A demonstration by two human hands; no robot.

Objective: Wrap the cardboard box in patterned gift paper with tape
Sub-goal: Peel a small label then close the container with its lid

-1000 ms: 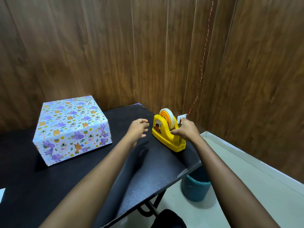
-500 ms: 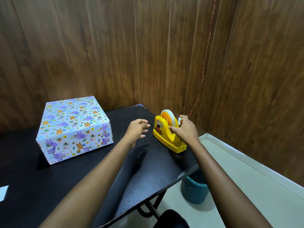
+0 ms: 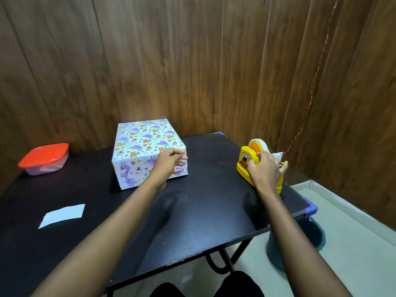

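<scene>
The box (image 3: pixel 145 146), fully covered in white gift paper with purple and orange animal prints, stands at the back middle of the black table (image 3: pixel 203 215). My left hand (image 3: pixel 171 162) hovers in front of the box's right front corner with fingers loosely curled, holding nothing; whether it touches the paper is unclear. A yellow tape dispenser (image 3: pixel 245 165) with an orange hub and a clear tape roll (image 3: pixel 259 143) sits near the table's right edge. My right hand (image 3: pixel 265 171) grips the dispenser from above, thumb on its near side, fingers curled over the cutter end.
A plastic container with a red lid (image 3: pixel 45 157) stands at the back left. A white paper scrap (image 3: pixel 62 215) lies front left. A teal bin (image 3: pixel 300 243) sits on the floor under the table's right corner. A red string (image 3: pixel 310 99) hangs along the wooden wall.
The view has swung left, bringing the container and paper scrap into sight. My left hand has drawn closer to the box's right corner. My right hand stays on the dispenser, now further over its top.
</scene>
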